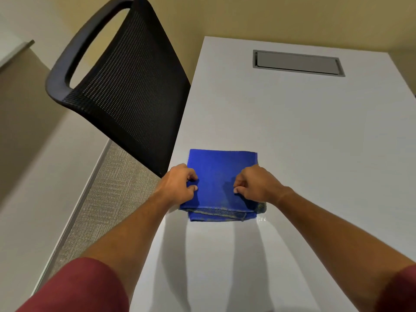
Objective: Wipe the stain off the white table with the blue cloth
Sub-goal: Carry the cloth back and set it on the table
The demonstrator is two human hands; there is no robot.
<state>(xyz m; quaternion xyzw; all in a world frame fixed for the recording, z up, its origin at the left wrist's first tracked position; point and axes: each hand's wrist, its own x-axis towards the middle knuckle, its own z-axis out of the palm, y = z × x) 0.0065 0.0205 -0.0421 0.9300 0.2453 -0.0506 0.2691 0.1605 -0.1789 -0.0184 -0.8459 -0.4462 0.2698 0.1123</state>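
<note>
We have the folded blue cloth (pixel 221 176) flat on the white worktop (pixel 292 131), our left hand (pixel 177 184) and right hand (pixel 252 184) each with a closed grip pinching its sides. No stain shows beyond either grip; next we likely press and rub.

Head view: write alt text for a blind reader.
Both hands, left hand and right hand, press a folded blue cloth on a white table. A black mesh chair stands at its left edge.
</note>
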